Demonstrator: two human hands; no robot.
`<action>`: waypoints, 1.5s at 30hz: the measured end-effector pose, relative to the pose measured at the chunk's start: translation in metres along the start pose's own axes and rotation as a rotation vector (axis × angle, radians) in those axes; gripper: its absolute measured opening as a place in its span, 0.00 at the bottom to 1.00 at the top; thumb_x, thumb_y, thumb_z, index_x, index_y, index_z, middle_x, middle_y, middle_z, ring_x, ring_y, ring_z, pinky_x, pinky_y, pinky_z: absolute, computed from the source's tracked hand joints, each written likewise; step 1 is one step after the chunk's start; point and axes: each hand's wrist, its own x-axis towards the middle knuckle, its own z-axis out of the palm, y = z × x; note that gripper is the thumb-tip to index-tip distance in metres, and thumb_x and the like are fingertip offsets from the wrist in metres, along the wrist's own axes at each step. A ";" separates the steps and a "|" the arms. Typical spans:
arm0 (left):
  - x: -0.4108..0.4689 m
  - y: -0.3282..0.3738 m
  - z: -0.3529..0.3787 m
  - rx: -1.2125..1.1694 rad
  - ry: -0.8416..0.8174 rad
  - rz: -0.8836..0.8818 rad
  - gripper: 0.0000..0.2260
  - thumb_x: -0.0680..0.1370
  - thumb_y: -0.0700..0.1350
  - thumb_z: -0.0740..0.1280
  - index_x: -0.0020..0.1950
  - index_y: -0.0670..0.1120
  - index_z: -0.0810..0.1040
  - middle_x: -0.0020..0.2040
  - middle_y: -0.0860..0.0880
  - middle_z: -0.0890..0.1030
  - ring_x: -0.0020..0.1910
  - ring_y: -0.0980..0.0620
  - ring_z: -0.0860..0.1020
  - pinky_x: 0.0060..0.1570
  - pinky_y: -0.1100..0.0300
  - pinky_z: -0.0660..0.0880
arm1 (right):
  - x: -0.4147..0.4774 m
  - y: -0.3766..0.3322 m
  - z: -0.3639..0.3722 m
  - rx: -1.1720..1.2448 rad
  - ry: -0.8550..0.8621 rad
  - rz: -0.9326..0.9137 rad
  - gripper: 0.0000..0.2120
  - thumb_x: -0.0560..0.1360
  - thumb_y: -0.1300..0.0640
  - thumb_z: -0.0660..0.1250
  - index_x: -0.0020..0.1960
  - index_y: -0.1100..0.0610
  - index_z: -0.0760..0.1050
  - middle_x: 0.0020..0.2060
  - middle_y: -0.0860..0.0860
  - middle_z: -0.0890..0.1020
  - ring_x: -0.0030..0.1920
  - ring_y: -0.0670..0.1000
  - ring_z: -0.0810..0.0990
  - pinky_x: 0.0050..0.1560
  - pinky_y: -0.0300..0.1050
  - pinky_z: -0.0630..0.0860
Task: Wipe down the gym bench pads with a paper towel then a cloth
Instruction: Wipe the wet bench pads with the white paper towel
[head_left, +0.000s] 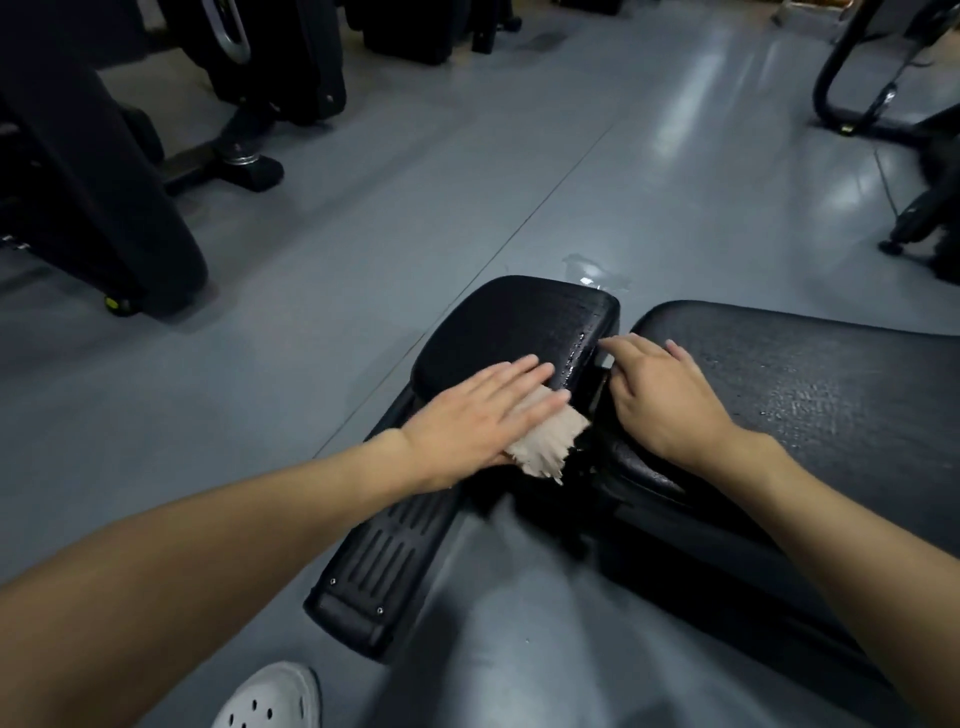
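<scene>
The left grip (467, 415), a bare hand, lies flat and released with its fingers straight. It presses a crumpled brown paper towel (550, 447) against the near right part of the small pad (509, 327), at the centre of the frame. The towel sticks out from under the palm and fingers toward the lower right, and its ragged edge hangs past the pad's rim.

Wet drops (576, 353) shine along the right edge of the small pad, just beyond the fingertips.

The right grip (665, 395) rests released on the left end of the large pad (810, 374), which fills the right side of the frame and has a glistening, textured surface. Its fingers are loosely bent, and the index finger reaches into the narrow gap between the two pads. Whether it touches the small grey part there is hard to tell. The two grips are near each other but apart.

Both pads belong to the black desk (675, 561), whose ribbed footplate (384, 561) slants toward the lower left.

Around them:
- The grey floor (415, 182) carries pale reflections.
- A piece of clear plastic (597, 273) lies on the floor just behind the small pad.
- A white perforated shoe (275, 696) shows at the bottom edge.
- A dark machine (104, 208) stands at the upper left.
- Another frame (852, 119) stands at the upper right.
</scene>
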 end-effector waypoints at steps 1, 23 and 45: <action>0.002 0.003 -0.002 -0.020 -0.002 -0.003 0.37 0.78 0.54 0.64 0.80 0.43 0.48 0.79 0.38 0.57 0.78 0.40 0.54 0.75 0.47 0.57 | 0.000 0.001 -0.001 0.008 0.005 -0.002 0.22 0.81 0.60 0.54 0.74 0.57 0.67 0.71 0.52 0.73 0.73 0.52 0.66 0.77 0.55 0.53; 0.002 -0.023 -0.038 -0.758 -0.147 -0.619 0.22 0.78 0.49 0.56 0.73 0.50 0.67 0.65 0.55 0.68 0.68 0.56 0.63 0.70 0.58 0.60 | 0.015 -0.049 -0.006 0.066 -0.145 0.072 0.20 0.75 0.34 0.62 0.54 0.50 0.76 0.51 0.49 0.76 0.57 0.53 0.70 0.62 0.56 0.62; 0.049 -0.054 -0.036 -0.907 -0.128 -0.858 0.20 0.77 0.31 0.54 0.67 0.42 0.71 0.64 0.45 0.74 0.65 0.48 0.71 0.67 0.59 0.65 | 0.046 -0.052 0.017 -0.211 -0.290 -0.111 0.29 0.85 0.46 0.41 0.81 0.61 0.48 0.81 0.55 0.47 0.80 0.54 0.43 0.78 0.56 0.41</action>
